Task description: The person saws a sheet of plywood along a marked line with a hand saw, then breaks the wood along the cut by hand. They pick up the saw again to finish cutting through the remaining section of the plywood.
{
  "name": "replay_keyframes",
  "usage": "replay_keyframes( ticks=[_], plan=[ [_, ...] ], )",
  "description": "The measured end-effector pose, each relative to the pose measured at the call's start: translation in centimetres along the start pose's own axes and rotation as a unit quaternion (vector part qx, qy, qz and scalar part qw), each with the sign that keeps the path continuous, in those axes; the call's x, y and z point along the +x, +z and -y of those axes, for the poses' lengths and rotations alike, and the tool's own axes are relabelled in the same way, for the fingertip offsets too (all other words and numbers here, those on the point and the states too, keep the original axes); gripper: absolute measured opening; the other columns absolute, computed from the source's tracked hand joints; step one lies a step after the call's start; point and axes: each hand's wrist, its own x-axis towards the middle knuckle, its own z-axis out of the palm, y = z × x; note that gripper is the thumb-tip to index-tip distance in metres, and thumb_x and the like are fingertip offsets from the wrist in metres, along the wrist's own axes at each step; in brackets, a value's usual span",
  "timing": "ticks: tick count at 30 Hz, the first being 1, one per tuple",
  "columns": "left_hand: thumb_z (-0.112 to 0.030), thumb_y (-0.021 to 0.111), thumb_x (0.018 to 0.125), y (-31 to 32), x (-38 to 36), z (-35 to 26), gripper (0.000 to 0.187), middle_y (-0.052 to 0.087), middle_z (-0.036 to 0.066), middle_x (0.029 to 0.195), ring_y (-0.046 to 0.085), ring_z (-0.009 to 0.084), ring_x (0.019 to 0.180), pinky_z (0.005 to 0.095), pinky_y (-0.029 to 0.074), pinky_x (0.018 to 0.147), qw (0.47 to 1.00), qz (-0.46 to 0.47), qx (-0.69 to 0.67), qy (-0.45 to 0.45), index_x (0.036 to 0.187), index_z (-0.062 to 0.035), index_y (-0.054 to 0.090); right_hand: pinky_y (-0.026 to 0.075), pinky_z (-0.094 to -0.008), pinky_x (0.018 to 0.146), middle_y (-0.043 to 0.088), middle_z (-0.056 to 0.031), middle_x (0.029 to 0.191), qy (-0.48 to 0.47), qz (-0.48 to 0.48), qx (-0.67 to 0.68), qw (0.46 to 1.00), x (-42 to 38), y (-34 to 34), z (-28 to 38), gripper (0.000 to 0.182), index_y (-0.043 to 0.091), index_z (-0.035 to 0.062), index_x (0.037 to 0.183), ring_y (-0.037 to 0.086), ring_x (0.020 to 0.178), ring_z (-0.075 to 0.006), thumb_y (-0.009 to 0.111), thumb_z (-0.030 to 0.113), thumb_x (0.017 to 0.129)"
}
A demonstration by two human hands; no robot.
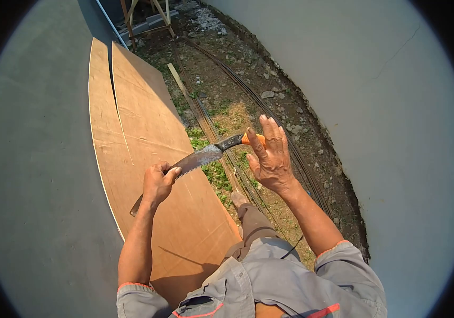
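A curved pruning saw (pixel 201 158) with a black and orange handle is held up over a large plywood sheet (pixel 155 132). My left hand (pixel 159 183) grips its blade, thumb on top, and the blade tip sticks out below that hand. Beside the orange end of the handle, my right hand (pixel 273 156) is raised with its fingers stretched out, partly covering the handle. A long cut (pixel 114 98) runs down the plywood from its far edge, wide at the top and narrowing to a thin line.
Grey walls stand on the left (pixel 36 159) and right (pixel 396 132). Long rods (pixel 248 90) and a wooden strip (pixel 182 85) lie on the weedy, stony ground. A wooden frame (pixel 153 16) stands at the far end. My foot (pixel 239 199) is beside the plywood.
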Motion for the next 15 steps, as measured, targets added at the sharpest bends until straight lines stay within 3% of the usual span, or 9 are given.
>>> replay_keyframes(
  ticks=[1,3,5,7,9,10,11,13,15],
  plan=[
    [-0.022,0.076,0.091,0.1,-0.1,-0.3,0.030,0.060,0.004,0.060,0.054,0.0094,0.056,0.0314,0.043,0.053,1.000,0.003,0.001,0.006,0.073,-0.0005,0.065,0.021,-0.0611,0.125,0.024,-0.0199,0.168,0.004,-0.003,-0.004,1.000,-0.8,0.9,0.0,0.087,0.036,0.0288,0.163,0.024,0.154,-0.0429,0.077,0.018,0.086],
    [-0.020,0.076,0.093,0.2,-0.6,-0.9,0.029,0.060,0.002,0.062,0.053,0.0093,0.056,0.0290,0.041,0.051,0.992,0.018,-0.113,-0.045,0.074,-0.0011,0.065,0.017,-0.0597,0.127,0.023,-0.0198,0.169,0.036,0.138,-0.071,0.987,-1.6,1.8,0.5,0.087,0.036,0.0298,0.162,0.021,0.156,-0.0422,0.079,0.022,0.087],
    [-0.020,0.075,0.094,0.4,-0.2,0.5,0.027,0.060,0.002,0.063,0.053,0.0088,0.056,0.0278,0.041,0.051,0.985,0.023,-0.163,-0.050,0.076,-0.0017,0.065,0.015,-0.0589,0.127,0.024,-0.0202,0.168,0.069,0.112,-0.051,0.990,-1.9,0.4,0.3,0.084,0.037,0.0230,0.162,0.018,0.156,-0.0435,0.078,0.024,0.089],
    [-0.019,0.075,0.094,0.4,-0.4,0.9,0.026,0.060,0.001,0.065,0.053,0.0084,0.057,0.0265,0.040,0.051,0.975,0.029,-0.214,-0.054,0.077,-0.0022,0.065,0.022,-0.0561,0.126,0.029,-0.0208,0.166,0.197,-0.048,0.033,0.979,-1.7,-0.8,-1.3,0.077,0.038,0.0135,0.161,0.025,0.155,-0.0408,0.074,0.024,0.094],
    [-0.019,0.075,0.094,0.1,-0.6,0.5,0.025,0.059,0.000,0.065,0.053,0.0081,0.058,0.0262,0.041,0.051,0.974,0.018,-0.222,-0.045,0.079,-0.0028,0.065,0.033,-0.0511,0.122,0.041,-0.0210,0.159,0.295,-0.123,0.172,0.932,-1.5,-1.7,-3.7,0.068,0.039,0.0066,0.159,0.038,0.150,-0.0356,0.068,0.023,0.100],
    [-0.019,0.075,0.094,0.1,-0.5,0.6,0.025,0.060,0.000,0.065,0.054,0.0080,0.058,0.0263,0.041,0.052,0.975,0.014,-0.218,-0.043,0.078,-0.0030,0.065,0.044,-0.0445,0.113,0.055,-0.0180,0.148,0.348,-0.130,0.224,0.901,-1.2,-1.7,-4.7,0.058,0.041,0.0055,0.157,0.054,0.136,-0.0275,0.060,0.026,0.106],
    [-0.019,0.075,0.094,0.1,-0.5,0.7,0.025,0.060,0.000,0.065,0.054,0.0080,0.058,0.0263,0.041,0.052,0.975,0.015,-0.218,-0.039,0.078,-0.0030,0.065,0.044,-0.0445,0.113,0.055,-0.0180,0.148,0.348,-0.135,0.222,0.901,-1.3,-1.9,-5.5,0.058,0.041,0.0055,0.157,0.054,0.136,-0.0275,0.060,0.026,0.106],
    [-0.018,0.075,0.094,0.0,-0.6,0.7,0.024,0.060,0.001,0.065,0.054,0.0079,0.059,0.0262,0.042,0.053,0.976,0.015,-0.216,-0.032,0.077,-0.0031,0.066,0.049,-0.0411,0.107,0.063,-0.0137,0.139,0.431,-0.076,0.436,0.786,-0.9,-3.2,-5.6,0.057,0.042,0.0033,0.156,0.060,0.125,-0.0227,0.054,0.033,0.109],
    [-0.018,0.075,0.093,0.0,-0.5,1.0,0.024,0.060,0.001,0.065,0.054,0.0079,0.059,0.0263,0.042,0.053,0.977,0.021,-0.214,-0.017,0.076,-0.0030,0.066,0.054,-0.0362,0.097,0.068,-0.0121,0.129,0.425,-0.077,0.453,0.780,-1.0,-2.9,-5.5,0.055,0.048,0.0002,0.152,0.065,0.112,-0.0178,0.050,0.036,0.111]
  ],
)
